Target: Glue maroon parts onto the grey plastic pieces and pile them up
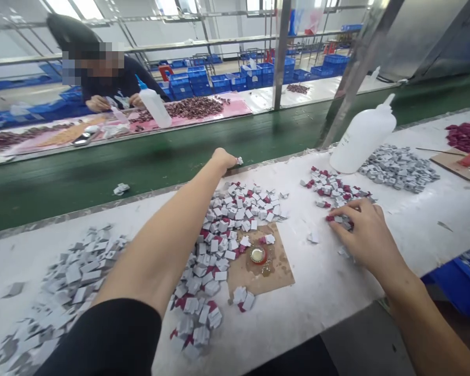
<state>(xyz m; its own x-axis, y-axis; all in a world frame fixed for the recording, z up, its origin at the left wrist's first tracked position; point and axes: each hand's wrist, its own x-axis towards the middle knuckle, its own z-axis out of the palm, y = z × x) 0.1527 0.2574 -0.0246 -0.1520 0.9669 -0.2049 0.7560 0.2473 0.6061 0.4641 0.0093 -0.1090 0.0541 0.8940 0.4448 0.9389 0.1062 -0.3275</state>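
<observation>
My left hand (224,160) reaches out over the near edge of the green conveyor belt (156,180). Its fingers are closed on a small pale grey piece (239,161). On the right, my right hand (362,230) rests on the white table, fingers bent around small grey-and-magenta pieces (345,222) at the edge of a loose pile (331,185). Below my left arm spreads a larger heap of grey-and-magenta pieces (235,209). Beside that heap, a small round pot (258,254) stands on a wet brown cardboard sheet (274,277).
Grey parts (78,277) lie heaped at left, more grey parts (403,167) at right. A white squeeze bottle (362,138) stands tilted in view near the belt. One grey cluster (121,189) sits on the belt. Across it, a person (113,83) works near another bottle (154,107).
</observation>
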